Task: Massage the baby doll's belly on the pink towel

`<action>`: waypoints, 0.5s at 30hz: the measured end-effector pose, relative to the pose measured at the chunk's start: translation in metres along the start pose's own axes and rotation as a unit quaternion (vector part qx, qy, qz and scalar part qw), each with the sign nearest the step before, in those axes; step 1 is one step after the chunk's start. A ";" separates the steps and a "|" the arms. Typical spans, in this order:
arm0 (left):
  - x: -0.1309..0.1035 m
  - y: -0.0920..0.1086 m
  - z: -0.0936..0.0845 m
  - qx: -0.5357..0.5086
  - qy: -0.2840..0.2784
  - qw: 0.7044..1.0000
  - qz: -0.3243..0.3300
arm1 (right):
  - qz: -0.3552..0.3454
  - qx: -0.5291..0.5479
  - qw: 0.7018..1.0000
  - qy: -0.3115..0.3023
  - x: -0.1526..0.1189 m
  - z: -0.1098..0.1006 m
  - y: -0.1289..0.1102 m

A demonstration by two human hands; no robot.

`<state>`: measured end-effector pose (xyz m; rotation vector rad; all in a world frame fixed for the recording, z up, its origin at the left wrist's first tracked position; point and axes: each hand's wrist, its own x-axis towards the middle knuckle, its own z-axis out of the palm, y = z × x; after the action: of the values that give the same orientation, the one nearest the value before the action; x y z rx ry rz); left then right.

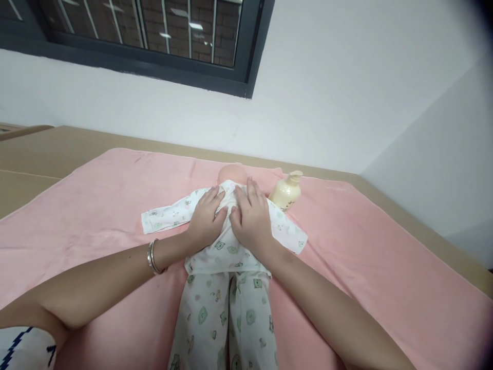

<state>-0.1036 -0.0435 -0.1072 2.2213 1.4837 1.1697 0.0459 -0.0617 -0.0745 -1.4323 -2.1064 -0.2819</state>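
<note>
A baby doll lies stretched out on a pink blanket (96, 205), its rounded head (231, 173) at the far end. It wears a white printed top (227, 257) and matching trousers (250, 318), with both sleeves spread sideways. My left hand (208, 218) rests flat on the left of the top's chest area, fingers extended. On the right of the chest lies my right hand (252, 218), also flat with fingers stretched toward the head. Neither hand grips anything. Both palms hide part of the top. The doll's face cannot be seen.
A cream pump bottle (287, 191) stands on the blanket beside the doll's right-hand sleeve in view. Beneath the blanket is a tan surface (77, 144), meeting a white wall (327, 92). A dark-framed window (246, 77) with bars is above.
</note>
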 end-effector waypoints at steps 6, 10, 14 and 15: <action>-0.007 -0.010 0.009 -0.106 0.072 0.992 -0.009 | -0.047 -0.022 0.988 0.146 -0.004 0.002 -0.002; -0.007 -0.013 0.011 -0.131 0.096 0.987 0.007 | -0.032 0.022 0.999 0.018 0.001 0.003 0.001; -0.006 -0.011 0.010 -0.130 0.080 0.988 0.007 | -0.035 0.024 0.998 -0.040 0.002 0.001 0.001; -0.005 -0.011 0.009 -0.128 0.074 0.989 0.004 | -0.031 0.012 0.999 -0.012 0.002 0.000 0.001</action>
<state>-0.1051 -0.0409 -0.1224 2.0083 1.2922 1.4647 0.0458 -0.0601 -0.0740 -1.3638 -2.1692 -0.2633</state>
